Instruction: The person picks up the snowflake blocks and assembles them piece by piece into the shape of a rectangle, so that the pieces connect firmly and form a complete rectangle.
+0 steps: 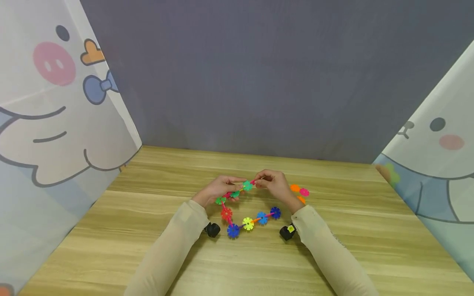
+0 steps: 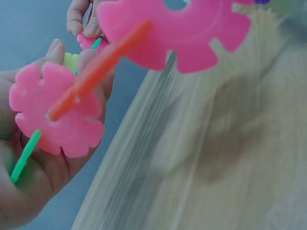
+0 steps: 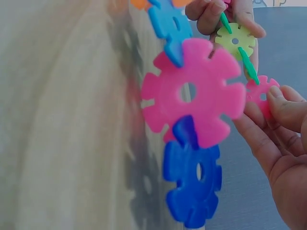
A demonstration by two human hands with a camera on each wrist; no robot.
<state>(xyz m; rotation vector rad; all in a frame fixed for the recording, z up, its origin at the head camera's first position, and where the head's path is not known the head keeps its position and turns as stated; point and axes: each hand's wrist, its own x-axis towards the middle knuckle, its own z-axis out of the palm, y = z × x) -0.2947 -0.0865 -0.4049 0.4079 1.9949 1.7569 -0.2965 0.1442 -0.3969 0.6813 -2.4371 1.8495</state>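
Note:
A chain of slotted plastic snowflake discs (image 1: 248, 223), joined edge to edge, curves over the wooden table between both hands. My left hand (image 1: 220, 188) holds the chain's far stretch between thumb and fingers, close to a green disc (image 1: 247, 185) that looks yellow-green in the right wrist view. With thumb and fingers, my right hand (image 1: 273, 185) pinches a pink disc (image 3: 261, 93) at that end, where it meets a green disc seen edge-on (image 3: 248, 65). A dark blue disc (image 1: 275, 212) forms the chain's other end, below the right hand.
Loose orange discs (image 1: 294, 188) and a pink one (image 1: 304, 192) lie on the table (image 1: 370, 230) just right of the right hand. Black wrist cameras (image 1: 212, 230) sit under both cuffs. A grey panel (image 1: 237, 82) stands behind, with cartoon-printed sheets on either side.

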